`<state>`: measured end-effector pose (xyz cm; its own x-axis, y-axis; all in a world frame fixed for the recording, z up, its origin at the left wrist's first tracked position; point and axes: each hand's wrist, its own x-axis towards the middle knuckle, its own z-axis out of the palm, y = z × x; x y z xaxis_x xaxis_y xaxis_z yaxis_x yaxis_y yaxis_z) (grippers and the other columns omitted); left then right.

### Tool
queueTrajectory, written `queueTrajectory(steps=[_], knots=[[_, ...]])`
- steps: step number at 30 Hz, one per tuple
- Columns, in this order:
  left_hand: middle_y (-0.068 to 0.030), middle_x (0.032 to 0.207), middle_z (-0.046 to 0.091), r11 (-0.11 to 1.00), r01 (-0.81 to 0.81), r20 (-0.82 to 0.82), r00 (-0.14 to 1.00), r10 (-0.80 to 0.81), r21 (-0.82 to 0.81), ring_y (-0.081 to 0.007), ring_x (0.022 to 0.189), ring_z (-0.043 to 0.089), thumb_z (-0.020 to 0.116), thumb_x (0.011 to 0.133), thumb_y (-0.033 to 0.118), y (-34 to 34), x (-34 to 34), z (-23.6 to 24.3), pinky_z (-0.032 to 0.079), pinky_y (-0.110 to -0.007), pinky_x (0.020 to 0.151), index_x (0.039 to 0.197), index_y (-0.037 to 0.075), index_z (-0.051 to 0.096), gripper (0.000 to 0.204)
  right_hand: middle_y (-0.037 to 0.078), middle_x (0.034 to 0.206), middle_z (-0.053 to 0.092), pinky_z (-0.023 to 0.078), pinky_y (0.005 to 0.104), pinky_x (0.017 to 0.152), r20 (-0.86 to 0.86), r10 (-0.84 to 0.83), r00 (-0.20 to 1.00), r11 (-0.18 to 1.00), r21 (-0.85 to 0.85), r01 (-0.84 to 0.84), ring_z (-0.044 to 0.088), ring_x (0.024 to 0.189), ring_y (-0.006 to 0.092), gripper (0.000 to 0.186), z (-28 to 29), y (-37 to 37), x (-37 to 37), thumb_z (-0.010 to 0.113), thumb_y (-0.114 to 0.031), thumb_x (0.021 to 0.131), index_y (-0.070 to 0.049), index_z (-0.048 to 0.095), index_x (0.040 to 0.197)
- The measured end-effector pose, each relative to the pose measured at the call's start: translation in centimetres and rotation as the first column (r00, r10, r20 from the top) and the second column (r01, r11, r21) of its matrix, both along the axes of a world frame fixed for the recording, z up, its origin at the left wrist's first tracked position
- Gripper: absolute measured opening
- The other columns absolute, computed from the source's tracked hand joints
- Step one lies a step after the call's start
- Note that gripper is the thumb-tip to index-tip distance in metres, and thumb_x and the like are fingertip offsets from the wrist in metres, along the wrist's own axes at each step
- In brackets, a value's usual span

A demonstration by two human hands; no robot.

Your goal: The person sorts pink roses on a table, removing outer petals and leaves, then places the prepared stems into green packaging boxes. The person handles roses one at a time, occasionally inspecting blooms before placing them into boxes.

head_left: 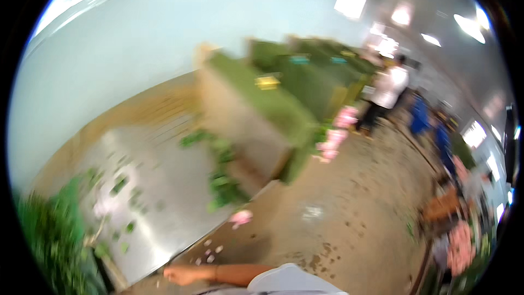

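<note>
The picture is heavily blurred and tilted. One bare forearm with a white sleeve (284,281) lies along the lower edge. I take its hand to be my left hand (183,275). It hovers by the near corner of a steel table (147,196), and nothing shows in it, though blur hides the fingers. Green leaf scraps (221,183) and pale petals lie scattered on the table. A pink flower head (241,217) sits at the table's edge. A bunch of green foliage (49,240) fills the lower left. My right hand is out of the picture.
Large boxes draped in green (267,104) stand beyond the table, with pink flowers (338,128) beside them. On the concrete floor (338,213) stand a person in a white shirt (390,87) and people in blue (423,117). More pink flowers (461,246) are at the right.
</note>
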<state>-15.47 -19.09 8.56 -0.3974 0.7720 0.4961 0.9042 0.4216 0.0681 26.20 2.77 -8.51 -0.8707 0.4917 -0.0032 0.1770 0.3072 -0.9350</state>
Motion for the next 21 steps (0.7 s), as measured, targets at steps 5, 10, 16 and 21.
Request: queueTrajectory(steps=[5, 10, 16, 21], knots=[[-0.0128, 0.099, 0.064, 0.926, -0.297, 0.592, 0.799, 0.108, 0.231, -0.0227, 0.092, 0.060, 0.058, 0.084, 0.010, -4.1, -4.1, 2.4, 0.047, -0.033, 0.082, 0.104, -0.002, 0.061, 0.023, 0.007, 0.090, 0.065, 0.050, 0.0301, 0.070, -0.054, 0.079, 0.995, 0.988, -0.128, -0.086, 0.061, 0.079, 0.0137, 0.028, 5.6, 1.9, -3.9, 0.054, -0.017, 0.091, -0.005, 0.058, 0.116], [-0.0166, 0.090, 0.062, 0.927, -0.358, 0.310, 0.899, 0.309, 0.115, -0.0310, 0.084, 0.060, 0.060, 0.079, 0.010, -1.2, -3.5, 7.9, 0.047, -0.038, 0.077, 0.090, -0.001, 0.064, 0.016, 0.009, 0.096, 0.063, 0.051, 0.0249, 0.071, -0.033, 0.245, 0.969, 0.793, -0.568, -0.220, 0.062, 0.079, 0.0129, 0.030, 8.5, 0.8, -8.0, 0.053, -0.014, 0.093, 0.003, 0.054, 0.118], [-0.0188, 0.103, 0.060, 0.915, -0.403, 0.225, 0.889, 0.399, -0.027, -0.0363, 0.096, 0.058, 0.063, 0.080, 0.027, 0.2, -11.8, 7.9, 0.046, -0.041, 0.084, 0.101, 0.001, 0.064, 0.034, 0.010, 0.096, 0.064, 0.051, 0.0253, 0.071, -0.029, 0.343, 0.939, 0.737, -0.612, -0.288, 0.062, 0.079, 0.0129, 0.030, 11.7, 0.2, -16.8, 0.053, -0.015, 0.093, 0.002, 0.053, 0.118], [-0.0258, 0.107, 0.058, 0.925, -0.330, 0.278, 0.886, 0.372, -0.188, -0.0398, 0.102, 0.056, 0.061, 0.079, 0.048, -1.3, -21.5, 4.0, 0.045, -0.043, 0.089, 0.114, -0.001, 0.057, 0.061, 0.013, 0.102, 0.062, 0.052, 0.0270, 0.071, -0.058, 0.319, 0.946, 0.749, -0.597, -0.289, 0.063, 0.084, 0.0167, 0.035, 13.3, -1.8, -28.9, 0.054, -0.017, 0.093, 0.004, 0.049, 0.122]])
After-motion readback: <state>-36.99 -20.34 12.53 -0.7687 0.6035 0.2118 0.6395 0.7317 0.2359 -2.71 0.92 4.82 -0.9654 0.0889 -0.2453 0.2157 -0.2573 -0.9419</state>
